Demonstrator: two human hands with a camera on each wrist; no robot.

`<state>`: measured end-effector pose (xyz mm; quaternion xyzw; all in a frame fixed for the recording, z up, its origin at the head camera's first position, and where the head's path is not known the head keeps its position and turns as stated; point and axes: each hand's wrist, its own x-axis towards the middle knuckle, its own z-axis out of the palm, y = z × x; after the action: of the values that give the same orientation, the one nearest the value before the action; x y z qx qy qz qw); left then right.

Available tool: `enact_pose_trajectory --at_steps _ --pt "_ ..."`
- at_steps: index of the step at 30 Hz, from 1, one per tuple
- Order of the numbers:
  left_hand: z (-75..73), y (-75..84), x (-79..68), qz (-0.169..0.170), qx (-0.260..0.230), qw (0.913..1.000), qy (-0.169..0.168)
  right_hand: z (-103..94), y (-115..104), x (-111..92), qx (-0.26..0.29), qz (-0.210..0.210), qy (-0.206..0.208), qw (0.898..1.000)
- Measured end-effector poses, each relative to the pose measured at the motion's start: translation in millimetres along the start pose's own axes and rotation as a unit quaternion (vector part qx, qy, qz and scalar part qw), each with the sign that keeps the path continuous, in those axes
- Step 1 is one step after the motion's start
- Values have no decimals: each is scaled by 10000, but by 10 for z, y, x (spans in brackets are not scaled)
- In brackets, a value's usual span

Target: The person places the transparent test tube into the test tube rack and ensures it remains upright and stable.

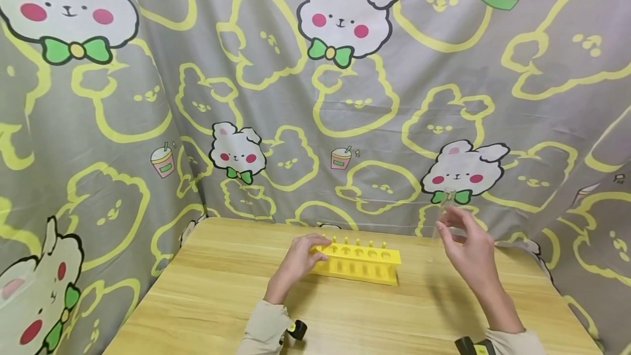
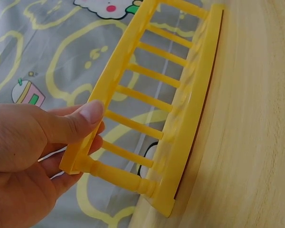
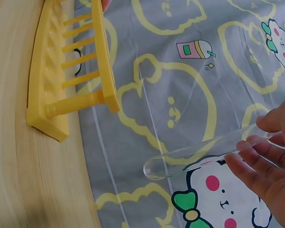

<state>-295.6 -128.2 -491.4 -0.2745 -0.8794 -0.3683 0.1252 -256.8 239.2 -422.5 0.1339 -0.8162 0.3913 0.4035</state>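
Yellow plastic rack [image 1: 363, 259], one: standing upright on the wood-grain table [image 1: 197, 300], top plate pierced by a row of round holes, short pegs along its far side. Left hand [image 1: 296, 259], one: at the rack's left end, thumb laid on the upper plate and fingers bent round behind it, pinching the plate between them; forearm reaching up and inward from a beige sleeve [image 1: 263, 327]. Right hand [image 1: 470, 245], one: raised above the table, to the right of the rack and apart from it, wrist bent so that the fingers point inward; thumb and fingertips pinch a clear tube, the other fingers loosely bent. Clear tube [image 3: 194, 156], one: transparent, held near its upper part, tilted slightly, rounded end down, off the table and beside the rack's right end. Dark wrist device [image 1: 298, 330], one, at the left cuff. Backdrop cloth [image 1: 296, 103]: grey, with yellow outlines and white rabbit heads.
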Motion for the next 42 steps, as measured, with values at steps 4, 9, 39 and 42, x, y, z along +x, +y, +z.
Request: enact_pose_trajectory --at_steps 4,9,39,42 --pt "0 -6 -2 8 7 10000 -7 15 -34 12 -25 -28 -10 10000" --pt "-2 -8 -7 -12 8 10000 -38 29 -63 28 -57 -97 -10 9999" --pt "14 -18 -4 -148 78 9998 -83 313 -299 20 502 -175 -169 9984" --pt "18 -18 -5 -140 80 9998 -65 339 -314 22 517 -128 -175 9984"
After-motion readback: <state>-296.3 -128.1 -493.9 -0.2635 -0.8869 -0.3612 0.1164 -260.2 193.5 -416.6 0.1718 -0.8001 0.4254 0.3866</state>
